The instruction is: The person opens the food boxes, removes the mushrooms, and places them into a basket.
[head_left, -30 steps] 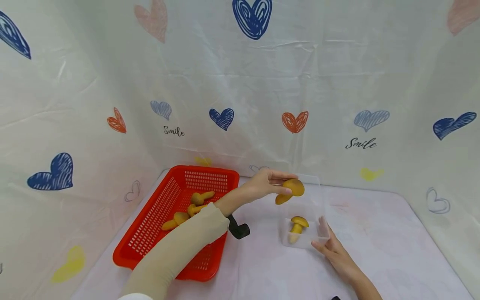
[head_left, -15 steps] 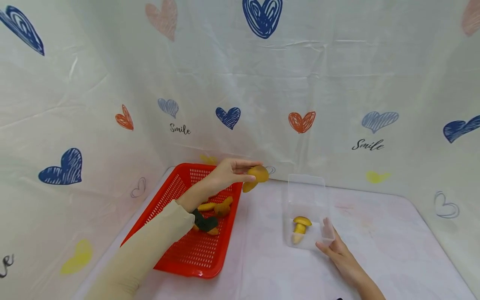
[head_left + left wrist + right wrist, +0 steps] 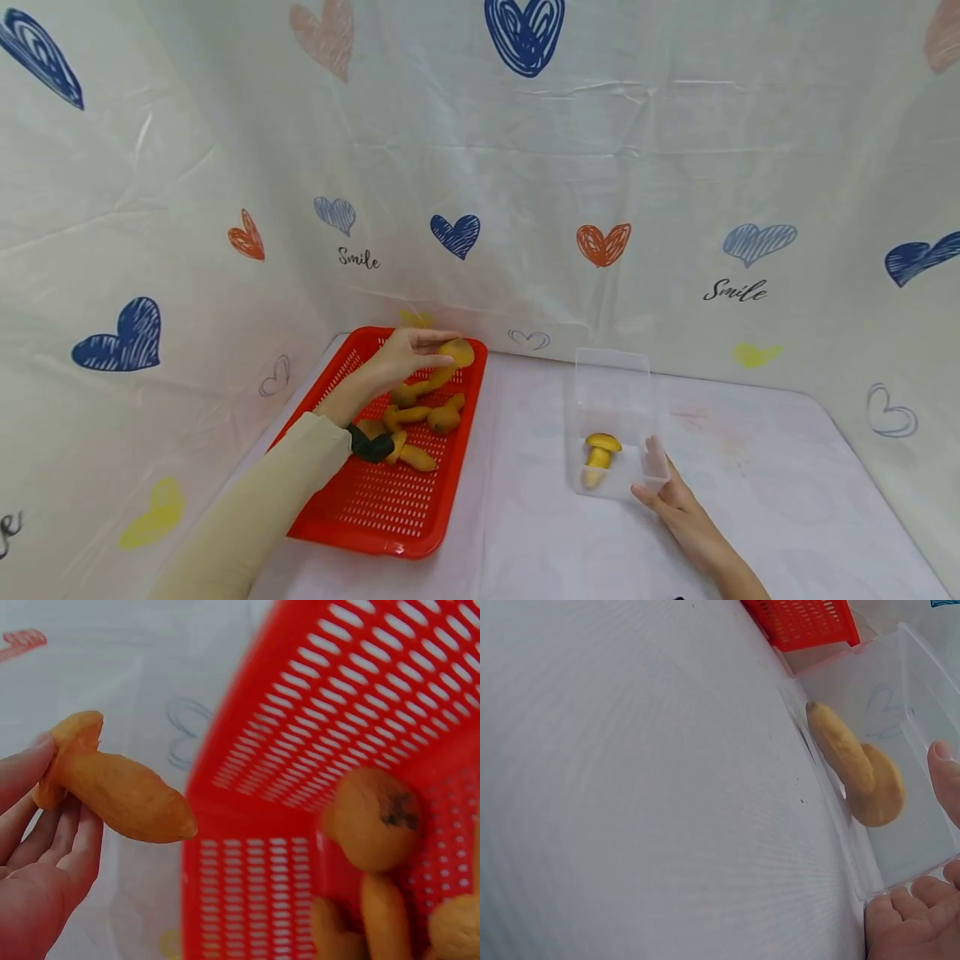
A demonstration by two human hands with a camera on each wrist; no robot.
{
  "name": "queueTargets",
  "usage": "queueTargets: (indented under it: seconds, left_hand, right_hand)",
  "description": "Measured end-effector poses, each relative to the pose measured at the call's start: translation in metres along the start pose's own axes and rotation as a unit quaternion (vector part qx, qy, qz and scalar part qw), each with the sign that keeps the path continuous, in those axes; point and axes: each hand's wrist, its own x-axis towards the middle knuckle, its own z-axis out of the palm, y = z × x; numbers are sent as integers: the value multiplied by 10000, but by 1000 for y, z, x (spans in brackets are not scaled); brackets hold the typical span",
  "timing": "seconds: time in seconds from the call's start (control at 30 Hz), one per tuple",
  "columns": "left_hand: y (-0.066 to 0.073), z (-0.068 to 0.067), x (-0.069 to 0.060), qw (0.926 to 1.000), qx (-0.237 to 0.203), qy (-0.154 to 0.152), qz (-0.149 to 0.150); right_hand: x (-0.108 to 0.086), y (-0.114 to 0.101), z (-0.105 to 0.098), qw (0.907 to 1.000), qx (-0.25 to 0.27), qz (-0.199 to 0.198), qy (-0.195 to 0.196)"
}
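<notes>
My left hand (image 3: 401, 358) pinches a brownish-yellow mushroom (image 3: 459, 354) by its cap, over the far right part of the red basket (image 3: 390, 546). In the left wrist view, that mushroom (image 3: 124, 795) has its stem pointing toward the basket's rim. Below the hand, several similar mushrooms (image 3: 444, 419) lie in the basket. My right hand (image 3: 686, 517) grips the right side of a clear plastic box (image 3: 617, 400) on the table. One yellow mushroom (image 3: 600, 454) is inside the box; the right wrist view shows this mushroom (image 3: 855, 765) through the clear wall.
The table (image 3: 750, 500) has a white cover and stretches between and around the basket and box. Behind it hangs a pale curtain (image 3: 525, 167) with printed hearts. A dark strap (image 3: 371, 444) is around my left wrist.
My left hand has moved left with its mushroom, from above the clear box to over the red basket. My right hand stays on the box. The head view has shifted slightly.
</notes>
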Motion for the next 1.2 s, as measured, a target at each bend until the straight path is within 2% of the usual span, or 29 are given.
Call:
queueTargets:
  seconds: [0.23,0.4,0.57,0.63,0.73,0.83,1.0,1.2]
  left_hand:
    - [-33,-9,5,9995,176,118,-235]
    - [-52,-8,14,9997,92,100,-190]
    - [-68,-4,21,9994,-4,165,-308]
    - [-72,-2,23,9990,93,215,-370]
    - [-77,1,25,9988,308,255,-278]
    - [-82,4,27,9986,341,308,-260]
    - [-89,7,33,9991,211,322,-197]
    - [-93,10,34,9985,172,386,-356]
  right_hand:
    - [0,0,0,10000,-9,13,17]
    - [1,0,0,9999,-63,97,39]
    - [1,-1,0,9997,-86,199,103]
    - [1,-1,0,9997,-69,212,109]
    - [1,-1,0,9997,-51,231,101]
    - [1,-1,0,9997,-51,234,100]
    - [1,-1,0,9996,-57,250,124]
    - [1,-2,0,9996,-72,251,119]
